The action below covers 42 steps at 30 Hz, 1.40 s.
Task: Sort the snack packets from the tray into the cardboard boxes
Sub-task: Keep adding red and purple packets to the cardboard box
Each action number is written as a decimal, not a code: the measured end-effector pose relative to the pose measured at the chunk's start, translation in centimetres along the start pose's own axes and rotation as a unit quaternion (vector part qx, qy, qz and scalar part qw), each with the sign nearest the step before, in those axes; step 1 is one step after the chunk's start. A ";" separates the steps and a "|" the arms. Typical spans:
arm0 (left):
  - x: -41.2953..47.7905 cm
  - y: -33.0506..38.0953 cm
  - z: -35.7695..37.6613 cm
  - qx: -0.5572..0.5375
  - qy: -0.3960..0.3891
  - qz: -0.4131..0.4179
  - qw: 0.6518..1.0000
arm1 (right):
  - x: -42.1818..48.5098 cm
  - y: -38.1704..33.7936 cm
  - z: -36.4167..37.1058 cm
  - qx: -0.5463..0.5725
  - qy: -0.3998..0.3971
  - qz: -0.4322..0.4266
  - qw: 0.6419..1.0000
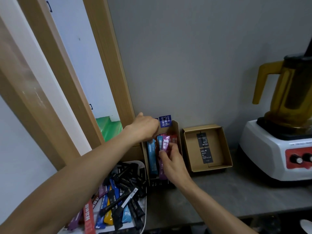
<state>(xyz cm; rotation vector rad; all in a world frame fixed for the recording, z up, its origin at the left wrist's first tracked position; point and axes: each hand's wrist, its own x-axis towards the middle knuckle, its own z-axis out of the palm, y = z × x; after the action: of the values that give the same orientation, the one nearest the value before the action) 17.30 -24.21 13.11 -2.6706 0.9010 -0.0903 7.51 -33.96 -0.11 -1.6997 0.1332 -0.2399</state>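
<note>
Lay the purple packet (165, 143) flat beside the blue packets (152, 156) in the left box (178, 132) — rows by colour. Your right hand (173, 162) pinches it near the top; your left hand (145, 127), curled at the box's far end, seems to pinch a navy packet (165, 121) — the tray (136, 162) holds plenty more.

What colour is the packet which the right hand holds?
Purple; the packet shows best in the head view.
</note>
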 end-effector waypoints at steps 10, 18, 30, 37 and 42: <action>-0.7 -2.9 -3.1 -0.111 0.025 -0.042 0.993 | 0.6 0.9 1.0 -0.207 0.074 -0.066 0.973; -0.9 -3.4 -4.7 -0.129 0.127 -0.079 0.980 | 1.4 0.8 1.6 -0.242 0.090 -0.077 0.963; -1.7 -3.1 -2.6 -0.211 0.179 -0.101 0.956 | 1.7 1.1 2.3 -0.299 0.086 -0.098 0.945; -1.9 -3.6 -2.9 -0.303 0.147 -0.080 0.938 | 0.0 0.5 1.4 0.053 0.084 0.023 0.995; -2.2 -3.9 -3.4 -0.358 0.110 -0.068 0.925 | -1.2 -1.2 0.7 0.336 0.015 0.076 0.939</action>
<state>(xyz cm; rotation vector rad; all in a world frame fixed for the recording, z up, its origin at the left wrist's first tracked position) 17.31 -20.89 17.64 -3.4630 0.9470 -0.1094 6.46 -32.81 0.90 -0.9993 0.1800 -0.1684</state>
